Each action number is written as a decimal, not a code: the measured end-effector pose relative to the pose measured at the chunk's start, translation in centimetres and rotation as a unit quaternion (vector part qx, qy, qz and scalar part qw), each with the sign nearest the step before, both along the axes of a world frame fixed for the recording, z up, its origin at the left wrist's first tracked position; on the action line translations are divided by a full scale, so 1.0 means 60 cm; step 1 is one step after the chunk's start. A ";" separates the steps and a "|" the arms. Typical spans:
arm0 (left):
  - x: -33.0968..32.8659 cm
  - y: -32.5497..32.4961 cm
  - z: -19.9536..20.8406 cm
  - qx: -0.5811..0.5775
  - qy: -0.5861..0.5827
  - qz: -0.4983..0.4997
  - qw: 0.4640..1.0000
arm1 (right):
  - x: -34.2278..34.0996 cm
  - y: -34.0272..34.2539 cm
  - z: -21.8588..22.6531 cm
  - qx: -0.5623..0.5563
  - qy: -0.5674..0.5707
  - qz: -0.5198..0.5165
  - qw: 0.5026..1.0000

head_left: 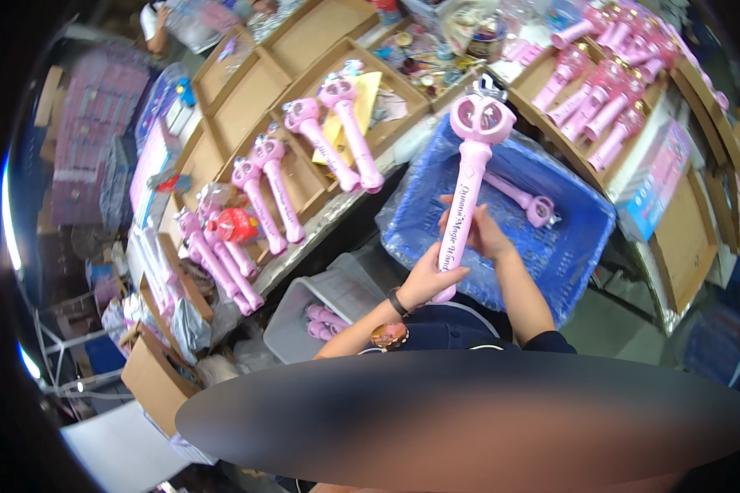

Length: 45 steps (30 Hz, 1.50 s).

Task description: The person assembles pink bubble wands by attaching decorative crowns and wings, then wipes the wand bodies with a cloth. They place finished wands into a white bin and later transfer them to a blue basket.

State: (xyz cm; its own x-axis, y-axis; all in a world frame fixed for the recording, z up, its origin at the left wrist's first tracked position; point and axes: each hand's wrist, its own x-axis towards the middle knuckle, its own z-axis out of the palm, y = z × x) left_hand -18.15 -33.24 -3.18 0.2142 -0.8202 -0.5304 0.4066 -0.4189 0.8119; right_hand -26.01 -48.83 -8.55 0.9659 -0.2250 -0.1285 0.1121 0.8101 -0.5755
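A pink toy wand [471, 168], with a round open-work head and a silver crown-like top, is held upright in front of me over a blue crate [585, 215]. My left hand [430, 277] is closed round the lower end of its handle. Higher up, my right hand [487, 236] curls behind the handle, and some of its fingers are hidden by the wand. Inside the plastic-lined crate lies a second pink wand [538, 208]. More pink wands [325, 320] lie in a grey bin [281, 329] to the left of the crate.
Cardboard trays [241, 107] line the bench on the left, with several pink wands [321, 135] across them and a red packet [233, 224]. At the right, another tray holds wands with clear pink heads [594, 103], beside a printed box [656, 179]. A person [168, 25] stands at the far left.
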 end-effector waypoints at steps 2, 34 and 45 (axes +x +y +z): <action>0.010 0.014 -0.004 -0.030 -0.187 0.037 0.981 | 0.016 -0.032 -0.063 0.026 0.033 0.015 0.999; 0.427 0.581 -0.048 0.261 -0.521 0.511 0.633 | -0.223 -0.021 -0.316 -0.025 0.475 -0.361 0.802; 0.568 0.608 -0.129 0.409 -0.520 0.429 0.615 | -0.184 0.106 -0.134 -0.170 0.442 -0.345 0.811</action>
State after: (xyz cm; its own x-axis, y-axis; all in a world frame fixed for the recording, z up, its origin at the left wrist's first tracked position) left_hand 15.91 3.25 -10.93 0.9541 0.2822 0.1002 0.2020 -0.8535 0.4804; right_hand -37.02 -42.45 -16.62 0.1599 -0.8401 -0.5182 -0.1064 0.5073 -0.8552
